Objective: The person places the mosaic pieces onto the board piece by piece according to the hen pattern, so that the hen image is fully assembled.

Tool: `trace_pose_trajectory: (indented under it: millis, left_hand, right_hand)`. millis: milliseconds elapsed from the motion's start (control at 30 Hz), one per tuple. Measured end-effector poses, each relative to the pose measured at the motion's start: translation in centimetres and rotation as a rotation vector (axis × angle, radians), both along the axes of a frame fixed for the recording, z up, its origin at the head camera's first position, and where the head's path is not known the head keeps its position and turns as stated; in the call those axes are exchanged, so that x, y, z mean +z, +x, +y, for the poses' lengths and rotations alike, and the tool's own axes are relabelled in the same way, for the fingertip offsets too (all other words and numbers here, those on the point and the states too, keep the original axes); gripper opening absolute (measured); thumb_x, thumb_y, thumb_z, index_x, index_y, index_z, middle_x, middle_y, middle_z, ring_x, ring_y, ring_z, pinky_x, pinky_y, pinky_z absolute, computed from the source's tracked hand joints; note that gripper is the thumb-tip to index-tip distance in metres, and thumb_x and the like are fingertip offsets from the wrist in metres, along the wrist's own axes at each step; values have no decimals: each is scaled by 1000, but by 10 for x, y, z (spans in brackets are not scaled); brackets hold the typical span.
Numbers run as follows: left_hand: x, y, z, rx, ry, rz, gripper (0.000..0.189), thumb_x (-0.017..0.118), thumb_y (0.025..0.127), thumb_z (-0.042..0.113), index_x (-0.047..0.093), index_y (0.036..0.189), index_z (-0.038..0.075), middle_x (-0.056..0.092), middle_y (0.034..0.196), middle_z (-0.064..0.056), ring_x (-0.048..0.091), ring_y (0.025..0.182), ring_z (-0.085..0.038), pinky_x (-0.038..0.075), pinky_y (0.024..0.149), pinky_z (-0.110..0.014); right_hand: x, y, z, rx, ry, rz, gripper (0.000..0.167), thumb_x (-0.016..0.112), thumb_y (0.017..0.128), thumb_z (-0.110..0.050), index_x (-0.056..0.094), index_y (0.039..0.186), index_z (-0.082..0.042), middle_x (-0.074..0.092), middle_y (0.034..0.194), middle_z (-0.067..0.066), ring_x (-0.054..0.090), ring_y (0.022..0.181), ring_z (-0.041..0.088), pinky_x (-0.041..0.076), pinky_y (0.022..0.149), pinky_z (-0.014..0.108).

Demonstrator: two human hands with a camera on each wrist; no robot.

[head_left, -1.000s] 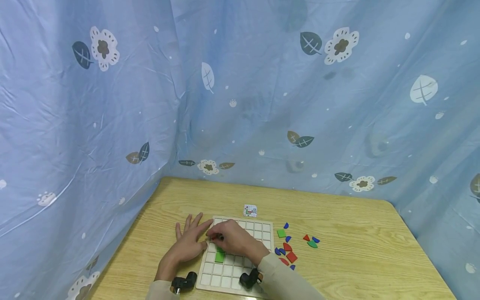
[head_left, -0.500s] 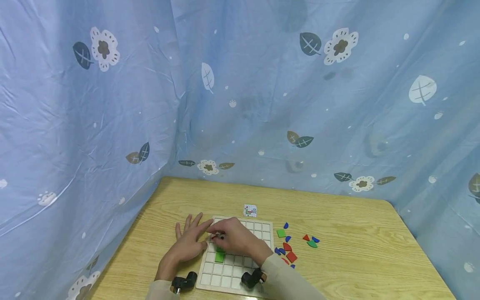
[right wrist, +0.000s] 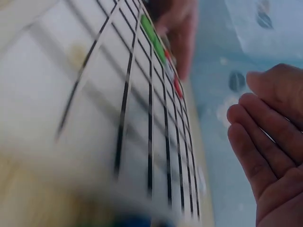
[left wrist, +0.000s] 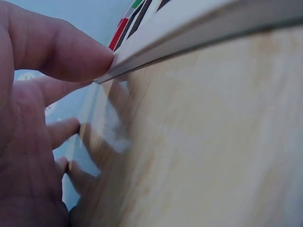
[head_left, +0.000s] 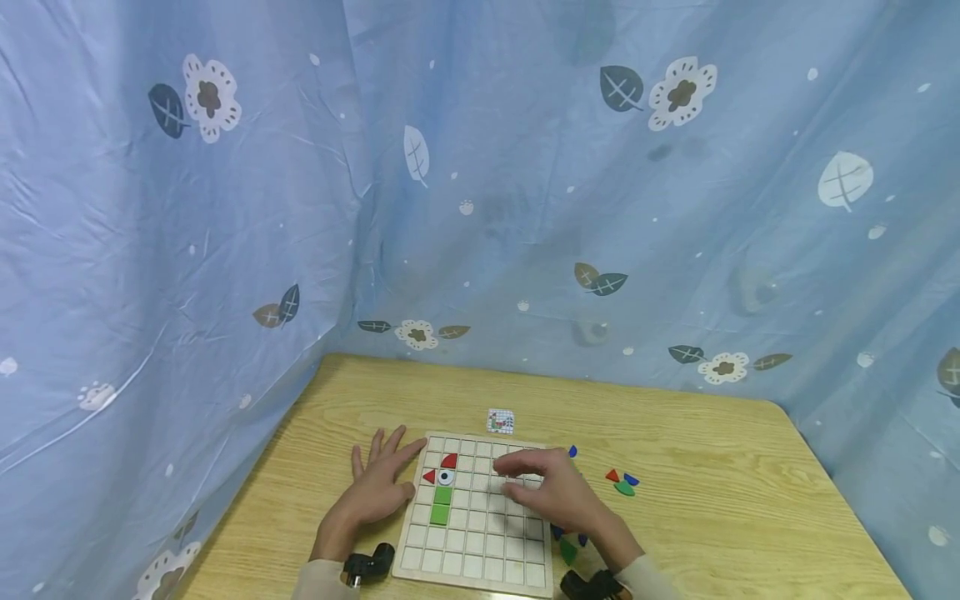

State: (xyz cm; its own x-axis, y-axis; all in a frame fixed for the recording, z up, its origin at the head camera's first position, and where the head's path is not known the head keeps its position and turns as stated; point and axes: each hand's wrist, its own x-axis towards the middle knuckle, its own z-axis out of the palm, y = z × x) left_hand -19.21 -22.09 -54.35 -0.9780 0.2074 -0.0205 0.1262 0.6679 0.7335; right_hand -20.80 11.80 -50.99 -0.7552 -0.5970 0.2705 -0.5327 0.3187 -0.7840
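Observation:
A pale grid board (head_left: 457, 565) lies on the table. My left hand (head_left: 378, 483) rests beside its left edge with fingers spread; the thumb (left wrist: 80, 52) touches the board's side in the left wrist view. In the board's left columns sit a red quarter-circle (head_left: 450, 460), a red triangle (head_left: 429, 477), a white eye tile (head_left: 446, 477) and two green squares (head_left: 442, 496), one below the other. Above the right part of the board is my right hand (head_left: 558, 492), thumb and fingers apart, nothing between them. Its palm (right wrist: 279, 203) shows bare in the right wrist view.
A small pattern card (head_left: 500, 421) lies behind the board. Right of it are loose pieces: a red triangle (head_left: 612, 475), a blue half-circle (head_left: 632, 480), a green leaf-shaped piece (head_left: 625, 489), and others partly hidden by my right arm. A blue curtain (head_left: 525, 208) surrounds the table.
My right hand has let go of the pieces at the board's upper left and moved right, uncovering the eye tile, red triangle and red quarter-circle. My left hand stays put.

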Motion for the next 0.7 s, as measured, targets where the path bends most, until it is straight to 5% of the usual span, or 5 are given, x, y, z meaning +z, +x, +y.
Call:
trace_pose_trajectory:
  millis: [167, 367, 700]
  left_hand:
    - [-1, 0, -1, -7, -4, -2, 79, 64, 89, 5, 51, 166, 17, 17, 182, -23, -10, 168, -52, -28, 120, -77]
    - [-2, -1, -1, -9, -8, -7, 79, 63, 89, 6, 50, 166, 17, 16, 183, -23, -11, 168, -52, -29, 120, -77]
    - [1, 0, -1, -9, -13, -10, 79, 62, 89, 6, 49, 166, 15, 16, 182, -23, -11, 168, -52, -28, 120, -77]
  right_hand:
    - [-5, 21, 55, -105, -40, -71, 33, 79, 101, -19, 78, 130, -4, 81, 126, 13, 80, 113, 25, 66, 97, 43]
    - [-13, 48, 111, -244, -97, -176, 32, 77, 101, -11, 76, 132, -2, 79, 127, 23, 79, 114, 11, 62, 97, 23]
    - [-17, 73, 158, -482, -78, -296, 38, 79, 99, -11, 75, 135, 2, 79, 129, 20, 78, 110, 5, 61, 91, 17]
